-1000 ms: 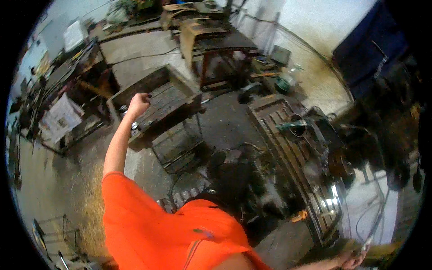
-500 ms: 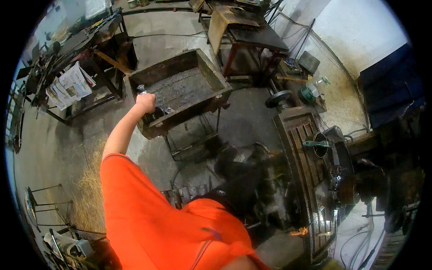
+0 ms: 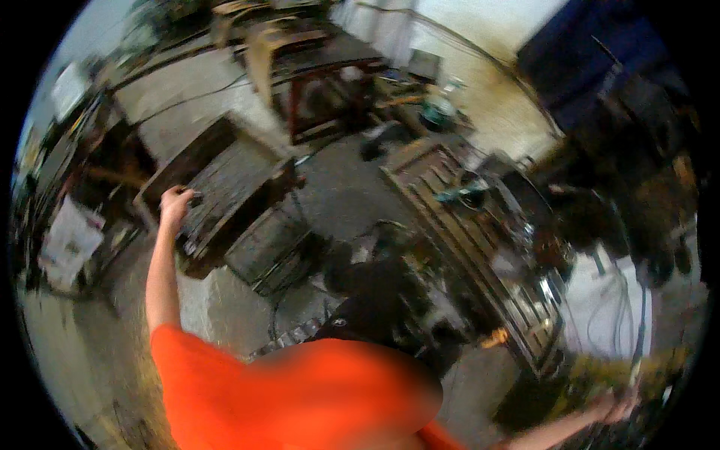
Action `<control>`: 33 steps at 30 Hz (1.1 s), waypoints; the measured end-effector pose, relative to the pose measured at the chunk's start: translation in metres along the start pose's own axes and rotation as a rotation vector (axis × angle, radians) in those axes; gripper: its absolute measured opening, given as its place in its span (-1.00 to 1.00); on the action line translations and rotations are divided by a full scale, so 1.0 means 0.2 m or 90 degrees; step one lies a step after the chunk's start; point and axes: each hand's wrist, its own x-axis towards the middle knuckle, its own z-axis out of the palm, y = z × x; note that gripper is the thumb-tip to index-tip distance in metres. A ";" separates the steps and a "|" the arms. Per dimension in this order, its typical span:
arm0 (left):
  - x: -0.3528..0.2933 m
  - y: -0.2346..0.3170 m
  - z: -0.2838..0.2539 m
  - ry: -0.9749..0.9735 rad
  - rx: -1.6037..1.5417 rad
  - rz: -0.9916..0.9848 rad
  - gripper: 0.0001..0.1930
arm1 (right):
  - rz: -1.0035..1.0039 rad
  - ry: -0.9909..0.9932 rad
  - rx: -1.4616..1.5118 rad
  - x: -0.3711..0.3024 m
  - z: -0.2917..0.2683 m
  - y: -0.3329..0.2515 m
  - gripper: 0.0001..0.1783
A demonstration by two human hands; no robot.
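Observation:
My left hand is stretched out over the left side of a shallow open box. Its fingers are closed round a small dark metal piece, whose kind is too blurred to make out. At the lower right my right hand is beside the lower end of a long thin lever. Motion smears its fingers, so whether they grip the lever does not show. Grey shavings or small bits lie on the floor of the box.
A slatted metal machine table runs along my right, carrying a green-handled brush in a container. An orange rag or glove-like thing hangs at its near edge. Beyond the box stands a dark red-legged table. Newspaper hangs at the left bench.
My view has turned right, so the box and machine table sit further left. My right hand has come into view at the lower right. My left hand remains over the box.

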 end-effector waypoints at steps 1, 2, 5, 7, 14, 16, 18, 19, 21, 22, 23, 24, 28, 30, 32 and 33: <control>0.25 -0.24 -0.03 0.074 -0.010 0.096 -0.56 | 0.028 -0.016 -0.006 0.04 0.01 0.08 -0.65; 0.17 -0.03 0.00 0.030 0.070 0.061 -0.56 | 0.010 -0.025 -0.061 0.05 -0.03 0.03 -0.64; 0.13 0.19 0.08 -0.052 -0.356 0.021 -0.79 | -0.193 -0.076 -0.284 0.02 0.05 -0.08 -0.62; 0.27 0.20 0.17 -0.204 -0.555 0.065 -0.83 | -0.101 -0.073 0.049 0.05 0.17 -0.20 -0.77; -0.10 0.77 0.81 -0.319 -0.889 -0.002 -0.79 | -0.031 -0.034 0.347 0.12 0.17 -0.27 -0.88; -0.21 0.81 1.02 -0.345 -0.848 0.042 -0.78 | -0.034 -0.037 0.332 0.16 0.18 -0.30 -0.88; -0.32 0.84 1.17 -0.442 -0.793 0.023 -0.79 | -0.024 -0.031 0.319 0.18 0.24 -0.38 -0.86; -0.35 0.85 1.21 -0.517 -0.763 -0.003 -0.80 | -0.005 0.002 0.287 0.19 0.28 -0.43 -0.85; -0.37 0.81 1.31 -0.516 -0.760 -0.034 -0.77 | -0.009 -0.005 0.252 0.24 0.28 -0.44 -0.84; -0.35 0.77 1.35 -0.564 -0.769 0.003 -0.76 | -0.016 -0.021 0.263 0.28 0.26 -0.42 -0.85; -0.39 0.78 1.36 -0.557 -0.731 0.015 -0.75 | -0.019 -0.038 0.271 0.32 0.25 -0.43 -0.85; -0.45 0.82 1.33 -0.548 -0.692 0.030 -0.74 | -0.021 -0.054 0.280 0.34 0.25 -0.44 -0.85; -0.44 0.79 1.32 -0.537 -0.553 0.057 -0.72 | 0.007 -0.044 0.205 0.49 0.25 -0.48 -0.79; -0.39 0.75 1.36 -0.572 -0.493 0.075 -0.74 | -0.021 -0.175 0.215 0.71 0.13 -0.43 -0.75; -0.38 0.75 1.33 -0.582 -0.463 0.070 -0.75 | 0.023 -0.076 0.143 0.82 0.22 -0.48 -0.74; -0.37 0.74 1.36 -0.613 -0.483 0.071 -0.80 | 0.031 -0.239 0.210 1.00 0.07 -0.42 -0.71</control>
